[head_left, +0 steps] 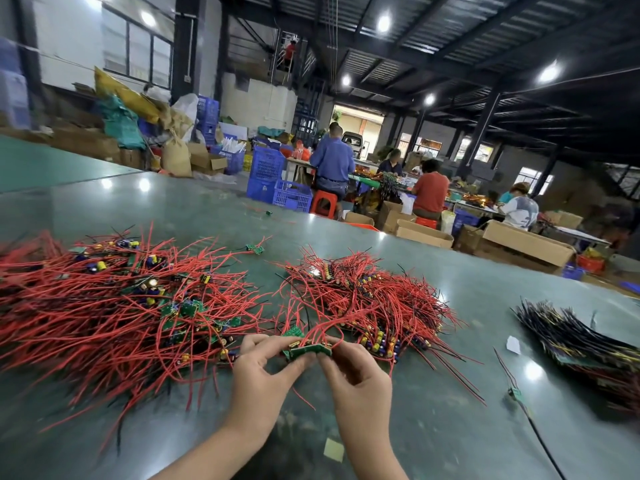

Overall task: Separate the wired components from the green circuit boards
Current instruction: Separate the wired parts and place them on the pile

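Green circuit board (306,350) (red-wired) | pinched: left hand (258,379) + right hand (356,379)

Round ceiling lamps (383,23) light the hall brightly and mirror as white glare spots on the glossy green table (450,306). A daylit doorway (358,128) is overexposed. Wide-angle distortion bends the edges; the lower left red wires (86,341) smear with blur.
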Motion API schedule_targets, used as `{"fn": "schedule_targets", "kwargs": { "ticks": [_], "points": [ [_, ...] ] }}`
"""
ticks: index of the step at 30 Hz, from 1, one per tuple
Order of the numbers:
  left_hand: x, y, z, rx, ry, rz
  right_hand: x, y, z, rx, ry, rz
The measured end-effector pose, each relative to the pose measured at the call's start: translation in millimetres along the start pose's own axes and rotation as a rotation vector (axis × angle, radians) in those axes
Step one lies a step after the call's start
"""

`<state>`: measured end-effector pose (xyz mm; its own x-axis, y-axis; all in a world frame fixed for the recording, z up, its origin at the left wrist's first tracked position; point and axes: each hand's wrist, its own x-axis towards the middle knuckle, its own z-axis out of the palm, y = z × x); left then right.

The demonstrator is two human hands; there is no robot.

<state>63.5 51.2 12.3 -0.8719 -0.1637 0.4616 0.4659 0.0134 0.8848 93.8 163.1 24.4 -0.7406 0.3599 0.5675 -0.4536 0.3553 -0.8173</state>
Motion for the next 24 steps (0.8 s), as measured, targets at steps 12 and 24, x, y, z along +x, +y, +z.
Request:
{"fn": "schedule_targets", "kwargs": {
  "ticks": [12,24],
  "points": [
    [6,-9,-4,0.323,0.095,0.200,14,4,-16,0.141,0.197,0.274],
    [7,-19,3,0.606,0.049,0.022,21,5,-23,0.476,0.280,0.336]
  ]
}}
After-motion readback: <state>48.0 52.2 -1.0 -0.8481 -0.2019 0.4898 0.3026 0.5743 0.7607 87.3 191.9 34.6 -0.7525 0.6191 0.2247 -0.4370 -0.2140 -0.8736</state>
